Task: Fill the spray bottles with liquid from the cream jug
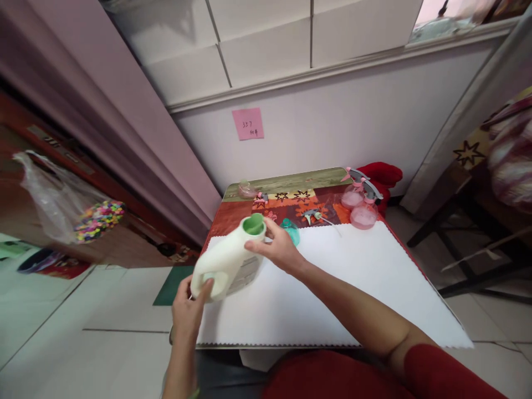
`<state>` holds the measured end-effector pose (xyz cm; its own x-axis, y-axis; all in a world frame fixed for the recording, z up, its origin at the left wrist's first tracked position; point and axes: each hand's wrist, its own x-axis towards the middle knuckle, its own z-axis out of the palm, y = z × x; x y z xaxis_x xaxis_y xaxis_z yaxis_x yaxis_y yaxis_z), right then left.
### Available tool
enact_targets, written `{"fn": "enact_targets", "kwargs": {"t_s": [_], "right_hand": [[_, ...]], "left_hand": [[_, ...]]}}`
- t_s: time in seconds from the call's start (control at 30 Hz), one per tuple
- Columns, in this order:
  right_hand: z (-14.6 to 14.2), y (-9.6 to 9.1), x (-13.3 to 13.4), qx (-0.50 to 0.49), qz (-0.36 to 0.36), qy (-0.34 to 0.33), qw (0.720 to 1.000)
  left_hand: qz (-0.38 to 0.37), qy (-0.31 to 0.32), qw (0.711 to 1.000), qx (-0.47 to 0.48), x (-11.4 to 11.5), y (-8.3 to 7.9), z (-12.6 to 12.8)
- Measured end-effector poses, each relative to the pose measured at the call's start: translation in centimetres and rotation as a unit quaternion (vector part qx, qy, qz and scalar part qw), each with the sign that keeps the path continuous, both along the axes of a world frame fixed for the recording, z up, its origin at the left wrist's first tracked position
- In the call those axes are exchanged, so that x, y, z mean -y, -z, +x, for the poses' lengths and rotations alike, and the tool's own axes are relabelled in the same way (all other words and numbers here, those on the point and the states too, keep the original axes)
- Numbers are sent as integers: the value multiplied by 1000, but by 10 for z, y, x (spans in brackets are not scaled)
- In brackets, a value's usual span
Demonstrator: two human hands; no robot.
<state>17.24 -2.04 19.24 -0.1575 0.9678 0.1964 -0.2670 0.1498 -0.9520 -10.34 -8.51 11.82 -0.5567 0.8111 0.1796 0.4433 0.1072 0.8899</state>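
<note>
A white plastic jug point(226, 259) with a green neck point(253, 225) is tilted over the left end of the white cloth point(353, 288) on the small table. My left hand point(189, 307) grips its base from below. My right hand point(277, 246) is wrapped round the neck just under the green opening. A teal cap point(292, 230) lies on the table right behind my right hand.
Two pink spray bottles point(361, 205) stand at the table's back right, with a loose spray head point(313, 215) and a small clear bottle point(247, 190) further left. A pink note point(248, 123) sticks on the wall. A plastic bag of coloured bits point(75, 210) hangs at left.
</note>
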Motion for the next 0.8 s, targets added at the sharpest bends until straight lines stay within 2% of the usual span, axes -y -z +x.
{"fn": "enact_targets", "kwargs": {"t_s": [0.07,0.1,0.13,0.2,0.23,0.27,0.4,0.47,0.57,0.7,0.8], "right_hand": [[0,-4,-4,-26,35,-45,998],[3,-2,-8,-27,47,-44,998],[9,2,-13,1,53,-20,998],[30,18,-30,111,43,73,990],[45,29,-39,211,18,142,967],[62,39,-50,256,-9,179,950],[136,77,-86,396,-93,266,874],[162,92,-100,457,-124,269,839],[177,109,-116,524,-160,245,800],[172,125,-133,576,-187,206,768],[166,131,-139,592,-186,192,760]], "left_hand": [[8,-25,999,40,-11,10,-6],[17,-45,997,57,-17,16,-7],[31,-72,995,66,-23,22,-6],[47,-107,991,69,-35,32,-4],[53,-123,989,68,-40,37,-2],[59,-139,986,67,-45,41,-1],[49,-182,980,64,-54,57,-1],[26,-188,980,68,-53,63,-4],[-3,-181,981,68,-46,70,-10],[-11,-138,989,56,-37,69,-16],[2,-129,991,34,-26,65,-11]]}}
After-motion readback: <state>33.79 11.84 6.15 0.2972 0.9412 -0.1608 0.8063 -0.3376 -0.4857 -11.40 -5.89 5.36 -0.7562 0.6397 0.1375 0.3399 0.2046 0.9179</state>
